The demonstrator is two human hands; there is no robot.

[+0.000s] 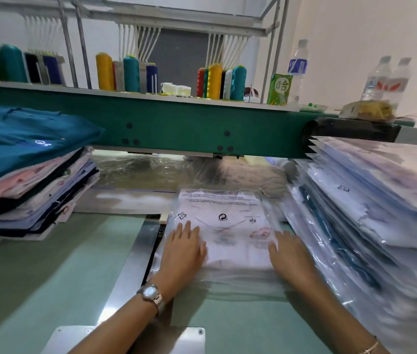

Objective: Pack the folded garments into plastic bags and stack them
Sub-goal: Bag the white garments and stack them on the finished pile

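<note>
Midway: one more garment bagged, many left.
My left hand (184, 247) and right hand (289, 251) lie flat with fingers straight, pressing on the bag (228, 221) that holds a white garment on the table (49, 272), gripping nothing. Just to my right the packed pile (371, 200) stands high. On my left the folded stack (31, 180) waits unbagged, so I judge plenty remains.

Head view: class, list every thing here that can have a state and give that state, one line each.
Left hand: open, flat, pressing the plastic bag.
Right hand: open, flat on the plastic bag's right side.
White garment: folded, lying flat inside the plastic bag.
Folded pile: unbagged, stacked at left.
Bagged stack: piled at right, slanting.
Water bottles: upright.
</note>
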